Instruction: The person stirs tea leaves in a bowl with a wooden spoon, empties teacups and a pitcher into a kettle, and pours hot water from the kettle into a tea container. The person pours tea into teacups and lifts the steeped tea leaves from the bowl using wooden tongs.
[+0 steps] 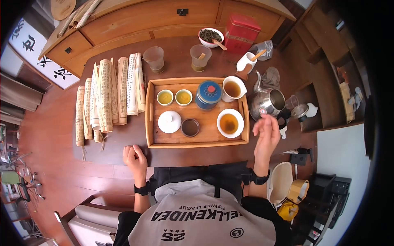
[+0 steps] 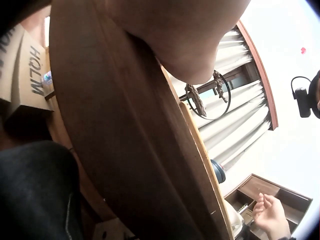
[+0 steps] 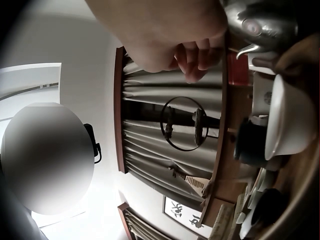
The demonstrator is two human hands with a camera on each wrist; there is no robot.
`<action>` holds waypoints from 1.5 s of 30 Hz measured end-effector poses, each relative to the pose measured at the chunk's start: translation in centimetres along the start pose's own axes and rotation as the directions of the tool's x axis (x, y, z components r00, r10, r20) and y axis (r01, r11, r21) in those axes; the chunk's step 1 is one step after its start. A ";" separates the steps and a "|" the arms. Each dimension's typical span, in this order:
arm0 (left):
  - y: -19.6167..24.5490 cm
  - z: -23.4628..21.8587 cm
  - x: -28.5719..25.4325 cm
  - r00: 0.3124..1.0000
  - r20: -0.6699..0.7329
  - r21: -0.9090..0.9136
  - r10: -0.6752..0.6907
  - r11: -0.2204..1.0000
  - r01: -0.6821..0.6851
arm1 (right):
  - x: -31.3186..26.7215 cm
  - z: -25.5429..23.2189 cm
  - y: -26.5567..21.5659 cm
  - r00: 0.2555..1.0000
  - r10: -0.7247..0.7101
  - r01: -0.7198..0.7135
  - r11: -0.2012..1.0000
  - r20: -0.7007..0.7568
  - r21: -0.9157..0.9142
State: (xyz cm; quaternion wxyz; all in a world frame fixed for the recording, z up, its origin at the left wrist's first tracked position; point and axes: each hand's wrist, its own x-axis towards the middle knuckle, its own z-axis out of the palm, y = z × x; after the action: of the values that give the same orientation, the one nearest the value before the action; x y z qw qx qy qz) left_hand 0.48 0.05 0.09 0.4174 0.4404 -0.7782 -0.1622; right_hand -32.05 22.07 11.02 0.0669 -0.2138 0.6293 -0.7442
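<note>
In the head view my left hand point(image 1: 136, 159) rests at the table's front edge, fingers loosely curled, holding nothing. My right hand point(image 1: 267, 138) is raised beside the tray's right side, near a steel kettle point(image 1: 257, 104); its fingers are loosely bent and nothing shows between them. On the wooden tray point(image 1: 197, 145) stand a white bowl point(image 1: 241, 128) of amber tea, a white pitcher point(image 1: 226, 97) of tea, a blue canister point(image 1: 207, 98), a white lidded piece point(image 1: 169, 122), a small dark cup point(image 1: 183, 128) and two little cups point(image 1: 165, 103) of yellow tea.
Several paper scrolls point(image 1: 106, 94) lie left of the tray. Behind it stand two clear cups point(image 1: 154, 57), a bowl point(image 1: 201, 39) of tea leaves and a red tin point(image 1: 242, 35). A white tool holder point(image 1: 245, 62) and a small glass point(image 1: 292, 101) stand near the kettle.
</note>
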 end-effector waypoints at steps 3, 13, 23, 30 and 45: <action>0.4 -0.1 0.3 1.000 -0.005 -0.028 0.022 0.999 -0.022 | -2.3 -2.3 2.3 0.991 0.002 -0.018 0.993 -0.131 -0.116; 8.6 -0.9 5.4 0.961 0.239 -0.102 0.138 0.988 -0.117 | -4.9 -6.3 9.6 0.972 0.056 -0.113 0.963 -0.228 -0.246; 10.1 3.6 7.8 0.823 0.511 -0.038 0.249 0.963 -0.267 | -5.2 -6.3 9.6 0.971 0.000 -0.073 0.953 -0.239 -0.296; 9.7 3.8 8.5 0.819 0.515 -0.028 0.252 0.960 -0.278 | -5.2 -6.2 9.6 0.979 -0.025 -0.045 0.941 -0.200 -0.336; 6.7 0.7 7.4 0.929 0.356 -0.459 -0.098 0.848 0.266 | -5.4 -6.2 9.8 0.983 -0.041 -0.038 0.906 -0.176 -0.421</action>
State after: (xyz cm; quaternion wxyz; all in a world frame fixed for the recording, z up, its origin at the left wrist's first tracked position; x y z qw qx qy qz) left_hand -5.72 -2.34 7.60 0.3678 0.3578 -0.7207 -0.4661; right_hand -31.36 27.74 -0.39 -0.0390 -0.1553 0.7786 -0.6067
